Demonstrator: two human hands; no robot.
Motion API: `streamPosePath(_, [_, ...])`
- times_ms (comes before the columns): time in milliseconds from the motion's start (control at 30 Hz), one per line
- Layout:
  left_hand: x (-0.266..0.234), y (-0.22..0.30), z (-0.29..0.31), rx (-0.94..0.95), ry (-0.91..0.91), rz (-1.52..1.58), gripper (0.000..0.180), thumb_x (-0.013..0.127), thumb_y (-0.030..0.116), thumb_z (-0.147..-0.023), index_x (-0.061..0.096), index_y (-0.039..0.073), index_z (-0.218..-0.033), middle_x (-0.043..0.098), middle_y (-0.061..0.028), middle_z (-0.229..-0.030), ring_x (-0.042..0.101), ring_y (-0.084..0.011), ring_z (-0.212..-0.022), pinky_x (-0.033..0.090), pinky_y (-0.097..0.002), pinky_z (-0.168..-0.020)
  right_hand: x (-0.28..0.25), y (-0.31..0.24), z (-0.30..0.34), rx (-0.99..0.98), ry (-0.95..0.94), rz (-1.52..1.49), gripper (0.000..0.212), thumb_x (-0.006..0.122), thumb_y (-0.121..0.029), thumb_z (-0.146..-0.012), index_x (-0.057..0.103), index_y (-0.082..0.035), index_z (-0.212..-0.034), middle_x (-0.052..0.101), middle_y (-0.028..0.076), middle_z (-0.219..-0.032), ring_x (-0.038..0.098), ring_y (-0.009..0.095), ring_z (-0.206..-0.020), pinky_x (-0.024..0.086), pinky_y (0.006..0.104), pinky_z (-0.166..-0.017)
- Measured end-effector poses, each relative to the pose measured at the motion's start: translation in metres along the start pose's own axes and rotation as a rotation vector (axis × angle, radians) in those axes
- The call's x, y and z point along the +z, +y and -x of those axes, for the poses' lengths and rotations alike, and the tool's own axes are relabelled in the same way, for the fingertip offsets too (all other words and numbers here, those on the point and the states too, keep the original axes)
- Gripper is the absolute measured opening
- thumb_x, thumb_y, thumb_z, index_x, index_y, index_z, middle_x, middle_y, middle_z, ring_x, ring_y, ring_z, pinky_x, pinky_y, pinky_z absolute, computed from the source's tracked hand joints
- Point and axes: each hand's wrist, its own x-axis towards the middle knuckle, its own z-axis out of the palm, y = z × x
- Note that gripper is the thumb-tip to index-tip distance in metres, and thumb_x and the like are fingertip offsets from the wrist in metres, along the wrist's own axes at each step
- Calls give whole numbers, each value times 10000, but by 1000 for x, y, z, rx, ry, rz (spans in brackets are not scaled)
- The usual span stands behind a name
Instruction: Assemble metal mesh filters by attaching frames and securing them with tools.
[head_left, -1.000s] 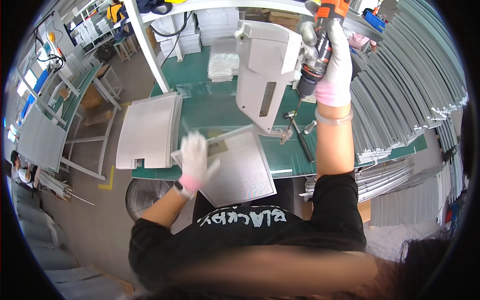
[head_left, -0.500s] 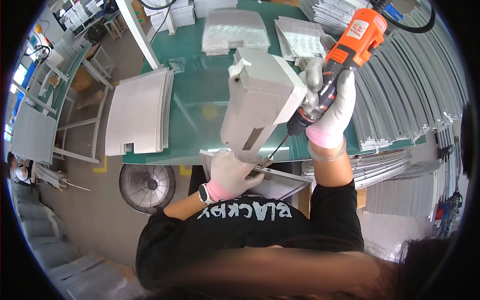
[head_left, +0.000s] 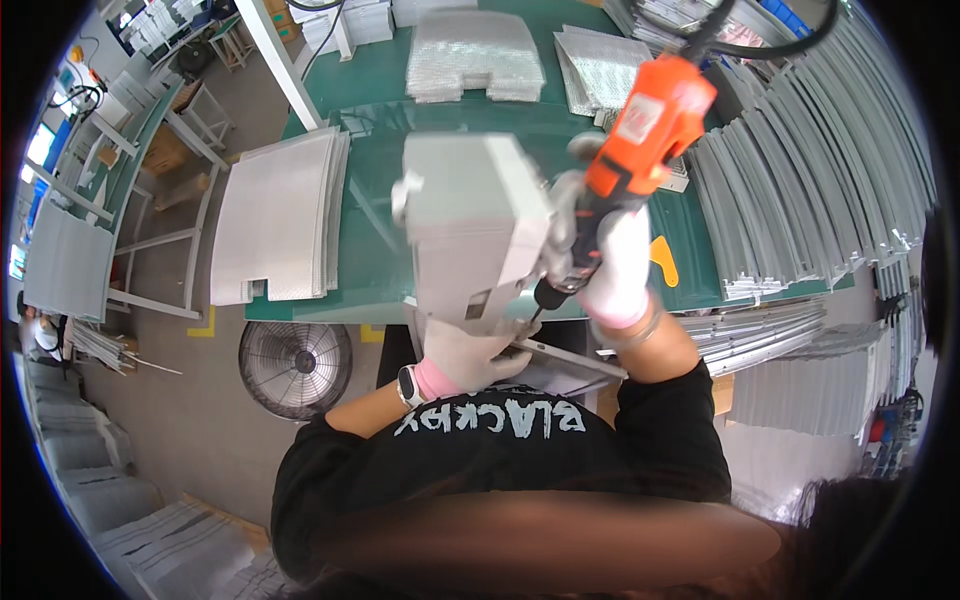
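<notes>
My right hand (head_left: pixel 612 265), in a white glove with a pink cuff, grips an orange and black power screwdriver (head_left: pixel 645 125). The driver slants down toward me, and its thin bit ends beside my left fingertips. My left hand (head_left: pixel 465 355), gloved the same way, has thumb and fingers closed at the edge of a grey framed panel (head_left: pixel 570 366) by the table's near edge. Right above that hand stands a white boxy housing (head_left: pixel 470 215) with a small dark slot low on its face. My right fingers overlap its right side; whether they touch it, I cannot tell.
Grey panels (head_left: pixel 270 220) lie stacked on the green table's (head_left: pixel 375 230) left. Bubble-wrapped sheets (head_left: pixel 475 55) lie at the back. Long rows of metal-edged panels (head_left: pixel 800 180) fill the right. A yellow flat tool (head_left: pixel 663 262) lies near the driver. A floor fan (head_left: pixel 295 370) stands below left.
The screwdriver and my right hand have moved left and slightly nearer. The white housing has shifted left and turned. The yellow tool has come into sight. My left hand has barely moved.
</notes>
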Motion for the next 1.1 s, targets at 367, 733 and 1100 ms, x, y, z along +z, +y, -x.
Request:
streamPosePath(367, [25, -16, 25, -238, -368, 241, 583, 765, 443, -686, 631, 165, -1180, 632, -60, -1131, 590, -283, -1090, 483, -431, -908, -15, 24, 23, 77, 12, -61, 766, 755, -568, -778, 422, 1, -1168, 554, 62, -697, 487, 81, -484, 369, 208, -392])
streamPosePath(733, [-7, 4, -8, -47, -10, -17, 286, 765, 342, -722, 716, 130, -908, 590, -24, -687, 615, -230, -724, 463, -398, -752, -2, 3, -11, 0, 123, 69, 613, 609, -527, -907, 429, -55, -1254, 549, 42, -720, 467, 98, -472, 366, 223, -401])
streamPosePath(1100, [-50, -91, -110, -248, -163, -264, 348, 637, 446, -786, 694, 105, -815, 694, -92, -806, 664, -284, -826, 444, -415, -788, -44, -118, -137, -944, 321, 1581, 694, 614, -141, -920, 257, 27, -1491, 456, 206, -1399, 436, 288, -1291, 343, 341, -1085])
